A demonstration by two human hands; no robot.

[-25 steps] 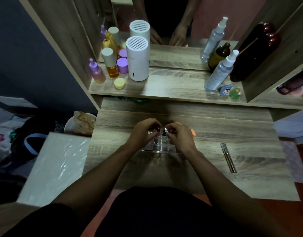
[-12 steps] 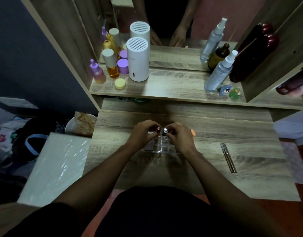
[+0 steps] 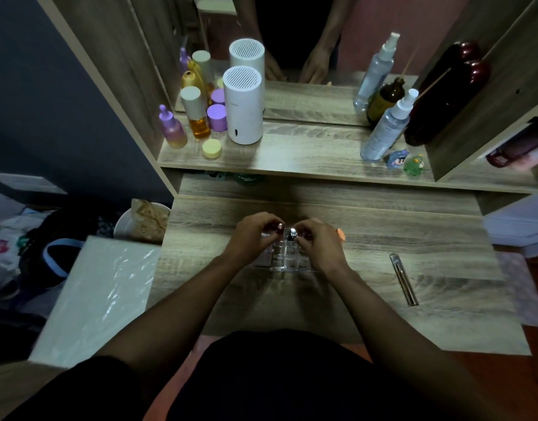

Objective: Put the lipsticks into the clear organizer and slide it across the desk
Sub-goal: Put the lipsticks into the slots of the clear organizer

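Observation:
A clear organizer [image 3: 287, 259] with small square cells sits on the wooden desk [image 3: 383, 238] in front of me. My left hand [image 3: 252, 235] curls over its left side, fingers pinched on a dark red lipstick [image 3: 280, 226] at the organizer's top. My right hand [image 3: 317, 243] curls over the right side, fingertips on a silver-topped lipstick [image 3: 292, 233] standing in a cell. A slim metallic tube [image 3: 403, 279] lies on the desk to the right, apart from both hands. An orange-tipped item [image 3: 340, 233] peeks out behind my right hand.
The raised shelf [image 3: 307, 161] behind holds a white cylinder [image 3: 242, 106], purple and amber bottles [image 3: 197, 121], spray bottles [image 3: 386, 129] and small figurines [image 3: 406, 161] before a mirror. A white wrapped box [image 3: 91, 296] and a bin [image 3: 143, 221] stand left of the desk.
Almost nothing differs; both hands stay over the organizer, fingers shifting only slightly on the lipsticks.

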